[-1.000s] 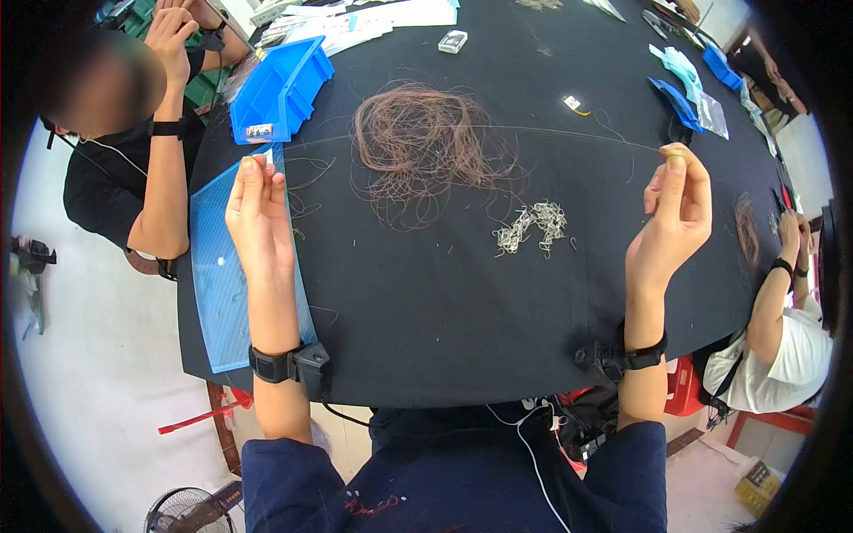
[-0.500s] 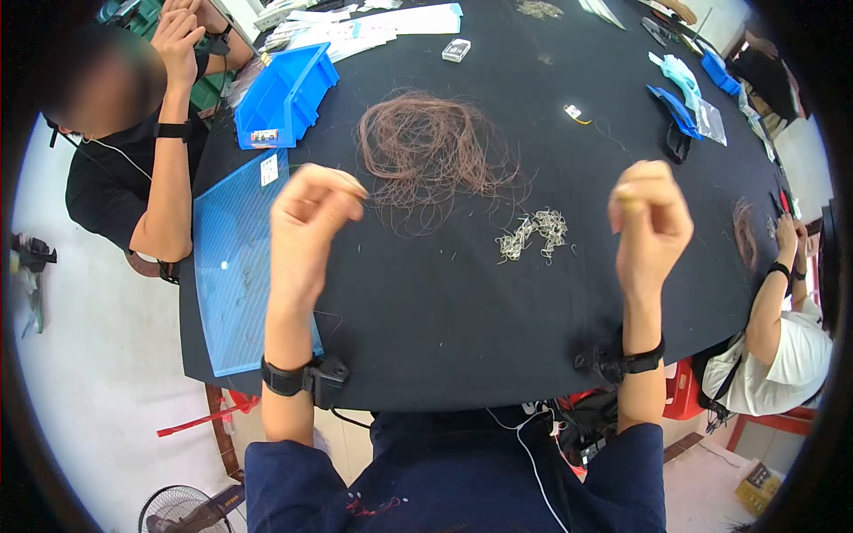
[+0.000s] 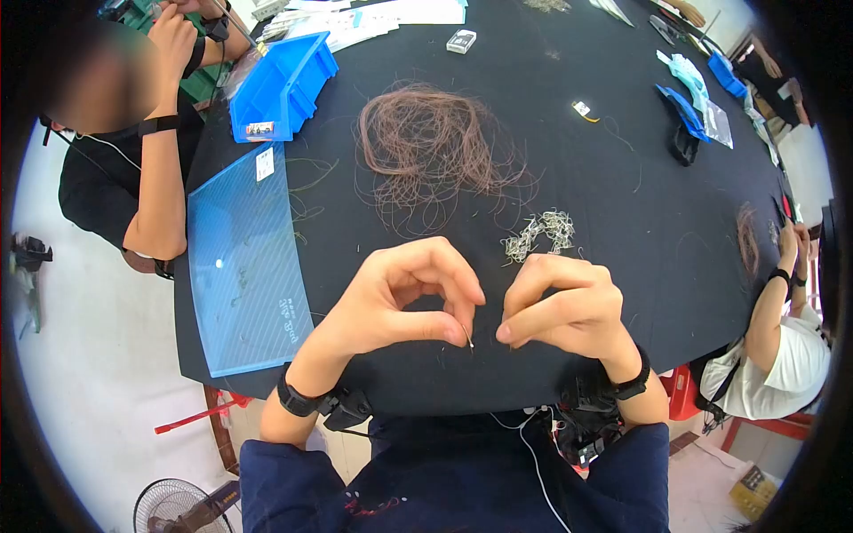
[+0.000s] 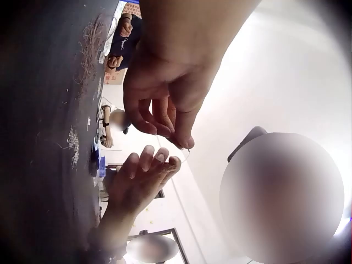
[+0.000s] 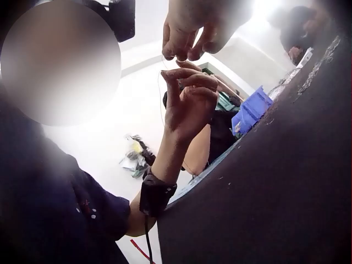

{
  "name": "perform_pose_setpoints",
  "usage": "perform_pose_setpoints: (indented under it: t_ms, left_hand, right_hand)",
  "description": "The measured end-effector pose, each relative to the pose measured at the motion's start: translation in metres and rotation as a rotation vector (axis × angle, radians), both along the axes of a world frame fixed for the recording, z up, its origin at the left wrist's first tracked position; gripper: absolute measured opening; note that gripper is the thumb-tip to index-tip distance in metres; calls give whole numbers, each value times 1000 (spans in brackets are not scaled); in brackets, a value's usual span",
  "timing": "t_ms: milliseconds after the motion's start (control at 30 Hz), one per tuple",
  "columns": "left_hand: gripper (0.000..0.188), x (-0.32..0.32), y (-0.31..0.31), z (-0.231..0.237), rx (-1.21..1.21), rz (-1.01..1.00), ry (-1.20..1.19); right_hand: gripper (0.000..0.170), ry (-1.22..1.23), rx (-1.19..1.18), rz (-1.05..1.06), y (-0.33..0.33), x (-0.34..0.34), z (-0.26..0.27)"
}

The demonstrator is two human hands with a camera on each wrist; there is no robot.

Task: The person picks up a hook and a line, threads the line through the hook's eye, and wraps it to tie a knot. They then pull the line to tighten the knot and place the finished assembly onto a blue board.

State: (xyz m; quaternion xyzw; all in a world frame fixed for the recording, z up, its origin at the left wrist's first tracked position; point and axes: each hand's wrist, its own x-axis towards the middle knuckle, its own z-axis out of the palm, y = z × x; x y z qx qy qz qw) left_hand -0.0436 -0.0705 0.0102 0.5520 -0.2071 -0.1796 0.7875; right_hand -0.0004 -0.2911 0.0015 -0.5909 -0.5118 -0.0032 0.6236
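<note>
Over the near part of the table, my left hand [image 3: 404, 298] pinches a small fish hook [image 3: 471, 342] between thumb and forefinger, its tip poking out below. Close to its right, my right hand [image 3: 569, 306] has thumb and forefinger pressed together on a thin clear fishing line. In the left wrist view a short curve of the fishing line [image 4: 188, 156] passes between the two sets of fingertips. Beyond the right hand lies a small heap of silvery fish hooks [image 3: 553, 233]. Farther back, a loose brown tangle of lines [image 3: 418, 142] spreads on the black cloth.
A translucent blue folder [image 3: 240, 284] lies at the left, with a blue bin [image 3: 298, 84] behind it. A small clear box [image 3: 461, 41] and a little labelled piece [image 3: 583, 110] sit farther back. People sit at both sides of the black-covered table [image 3: 426, 382].
Both hands have come down and inward from wide apart, where a line stretched between them, to nearly meeting in front of the body. A hook tip now shows at the left fingertips.
</note>
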Motion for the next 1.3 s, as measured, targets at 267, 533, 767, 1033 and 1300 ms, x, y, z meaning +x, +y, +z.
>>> perform_pose_setpoints:
  t_ms: [267,533,767,1033,1300]
  left_hand:
    - [30,-2,-5,-2,39,-43,-46]
    - [36,-5,-15,-12,-1,-94,37]
    - [36,-9,-23,-27,-87,-94,150]
    - [23,-8,-26,-25,-106,-85,158]
    - [14,-6,-19,-26,-40,-82,19]
  right_hand:
    - [21,-183,47,-114,4,-11,-5]
    - [21,-232,150,-205,12,-16,-8]
    - [19,-218,139,-258,15,-22,-12]
    - [46,-145,127,-335,12,-17,-23]
    - [48,-125,116,-296,12,-15,-23]
